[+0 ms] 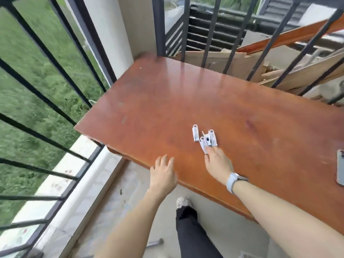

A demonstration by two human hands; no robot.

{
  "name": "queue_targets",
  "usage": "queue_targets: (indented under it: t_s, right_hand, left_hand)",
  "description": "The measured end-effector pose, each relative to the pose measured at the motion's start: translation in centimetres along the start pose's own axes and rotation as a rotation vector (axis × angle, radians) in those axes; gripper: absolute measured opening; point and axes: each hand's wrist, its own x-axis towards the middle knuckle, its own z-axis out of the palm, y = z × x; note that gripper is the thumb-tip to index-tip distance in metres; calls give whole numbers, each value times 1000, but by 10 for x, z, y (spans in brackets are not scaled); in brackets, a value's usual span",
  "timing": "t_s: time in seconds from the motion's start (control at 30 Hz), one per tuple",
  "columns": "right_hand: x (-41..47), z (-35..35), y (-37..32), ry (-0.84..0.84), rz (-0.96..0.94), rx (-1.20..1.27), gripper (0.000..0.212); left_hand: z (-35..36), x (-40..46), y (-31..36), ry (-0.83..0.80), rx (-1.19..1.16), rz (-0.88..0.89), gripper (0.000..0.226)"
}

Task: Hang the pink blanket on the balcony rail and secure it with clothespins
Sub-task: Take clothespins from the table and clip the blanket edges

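Note:
A small cluster of white clothespins (204,137) lies on the reddish-brown wooden table (167,101). My right hand (218,164), with a watch on its wrist, reaches over the table's near edge, and its fingertips touch the nearest clothespins. It is unclear whether the fingers pinch one. My left hand (162,174) hovers at the table's near edge with its fingers relaxed and nothing in it. The black balcony rail (46,101) runs along the left. No pink blanket is in view.
A phone (340,167) lies at the table's right edge. Behind the table, more black bars (210,34) stand before cardboard and wood scraps (251,64). A white column (109,38) rises at the corner. My dark trouser leg and shoe (186,216) stand on the concrete floor.

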Motion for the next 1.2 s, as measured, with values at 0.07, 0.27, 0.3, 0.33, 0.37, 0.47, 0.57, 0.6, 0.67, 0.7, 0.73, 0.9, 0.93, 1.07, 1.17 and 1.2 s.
queue_targets:
  t_s: [0.07,0.27,0.3,0.33,0.37,0.47,0.57,0.6,0.67,0.7,0.73,0.9,0.93,1.07,1.17,1.2]
  right_hand:
    - [37,-3,7,-32,-12,-60,39]
    - [97,8,10,-174,-40,-211,27]
    - [100,11,9,-184,-43,-226,23]
    - [102,12,8,-203,-42,-224,20]
    - [104,12,7,-237,-40,-205,19]
    - [109,6,5,-377,-86,-97,8]
    - [106,-9,-5,-450,-172,70,23]
    - [103,-14,-12,-449,-187,135,26]
    - [96,-18,-34,-426,-234,241,26]
    - [91,-18,-49,-406,-259,292,26]
    - [85,-18,-66,-388,-283,340,27]
    - [26,-10,-170,-377,-471,510,16]
    - [11,-9,-191,-379,-520,548,15]
    - [-49,-2,-268,-479,-736,695,29]
    - [-95,1,-317,-578,-931,724,30]
    - [-111,2,-333,-605,-991,722,30]
  left_hand:
    - [4,25,2,-56,32,-25,57]
    - [20,62,-5,-215,62,-111,72]
    - [23,63,-7,-220,71,-116,73]
    - [25,63,-8,-219,73,-118,73]
    - [26,64,-8,-219,69,-118,73]
    - [22,66,-9,-227,20,-119,69]
    - [9,64,-13,-193,-167,-192,58]
    - [4,61,-16,-151,-243,-228,54]
    - [-7,49,-26,-23,-342,-288,49]
    - [-14,39,-33,53,-372,-312,47]
    - [-21,28,-41,133,-391,-337,45]
    - [-68,-61,-89,517,-335,-516,36]
    - [-76,-83,-99,585,-323,-554,35]
    - [-111,-177,-134,873,-269,-634,33]
    - [-136,-252,-141,1048,-159,-712,32]
    - [-142,-275,-140,1092,-109,-736,34]
